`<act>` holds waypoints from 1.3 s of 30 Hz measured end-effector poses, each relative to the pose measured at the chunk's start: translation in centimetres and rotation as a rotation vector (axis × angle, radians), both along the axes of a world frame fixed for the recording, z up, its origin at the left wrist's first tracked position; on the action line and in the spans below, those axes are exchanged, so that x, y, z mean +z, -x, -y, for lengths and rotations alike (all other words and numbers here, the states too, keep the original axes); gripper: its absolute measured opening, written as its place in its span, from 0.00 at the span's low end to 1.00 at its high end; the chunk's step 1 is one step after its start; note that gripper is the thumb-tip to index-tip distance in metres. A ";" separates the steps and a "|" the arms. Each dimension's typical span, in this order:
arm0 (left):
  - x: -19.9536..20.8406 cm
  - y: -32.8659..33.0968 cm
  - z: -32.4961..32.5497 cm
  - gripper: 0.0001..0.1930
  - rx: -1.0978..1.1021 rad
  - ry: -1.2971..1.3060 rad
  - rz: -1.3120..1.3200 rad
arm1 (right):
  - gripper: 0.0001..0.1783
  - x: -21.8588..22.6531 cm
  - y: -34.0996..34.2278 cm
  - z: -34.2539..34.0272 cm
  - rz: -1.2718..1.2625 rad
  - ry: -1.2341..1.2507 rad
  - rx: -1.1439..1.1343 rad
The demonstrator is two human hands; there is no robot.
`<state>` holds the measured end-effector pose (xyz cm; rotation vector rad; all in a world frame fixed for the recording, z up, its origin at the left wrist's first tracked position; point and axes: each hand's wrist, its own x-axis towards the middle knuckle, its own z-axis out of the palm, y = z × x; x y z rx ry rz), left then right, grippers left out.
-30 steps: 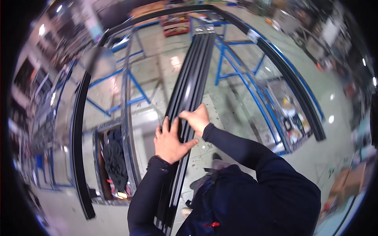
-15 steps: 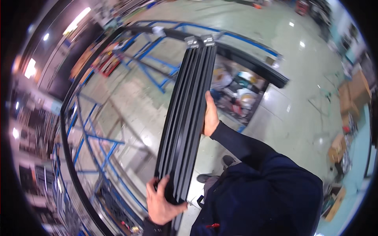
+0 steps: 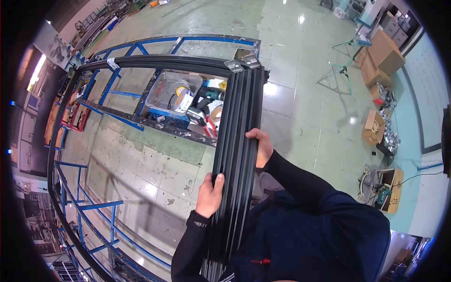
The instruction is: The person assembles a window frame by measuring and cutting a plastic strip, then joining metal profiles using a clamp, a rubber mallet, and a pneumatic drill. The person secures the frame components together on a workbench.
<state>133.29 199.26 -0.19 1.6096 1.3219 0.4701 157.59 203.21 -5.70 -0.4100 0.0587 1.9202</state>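
A long black grooved metal profile (image 3: pixel 230 155) stretches from beside my body to the far side, with silver metal corner brackets (image 3: pixel 243 62) at its far end. My left hand (image 3: pixel 209 196) grips its left edge, thumb on the side and the other fingers mostly hidden. Farther along, my right hand (image 3: pixel 262 148) is closed round the right edge, thumb on top and fingers out of sight beneath. The brackets lie at the right end of a black bar (image 3: pixel 164 62) resting on blue metal stands. Whether the two pieces touch, I cannot tell.
Beneath the far bar, a tray holds a clear plastic tub (image 3: pixel 162 91), a teal power drill (image 3: pixel 211 95) and red-handled pliers (image 3: pixel 210 126). Another black bar (image 3: pixel 52 155) runs down the left over blue stands (image 3: pixel 96 205). Cardboard boxes (image 3: pixel 383 51) and green tripod stands (image 3: pixel 340 77) are at right.
The profile's far end has moved rightward along the far bar to its right end. My left hand has shifted from the profile's near part to farther up. The head view has turned.
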 end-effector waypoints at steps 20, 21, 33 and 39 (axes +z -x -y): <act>-11.5 -20.8 -13.5 0.15 -0.010 -0.135 -0.108 | 0.21 -12.7 -20.3 -0.9 0.220 0.337 -0.153; -11.4 -22.7 -17.2 0.14 -0.002 -0.294 -0.020 | 0.20 -13.8 -20.6 -1.4 0.210 0.378 -0.142; -16.9 -35.2 -42.8 0.22 -0.313 -0.942 -0.328 | 0.38 -17.2 -18.1 -7.5 0.396 0.297 -0.207; -17.6 -35.7 -42.9 0.20 -0.243 -1.031 -0.331 | 0.37 -17.3 -19.7 -9.1 0.345 0.317 -0.233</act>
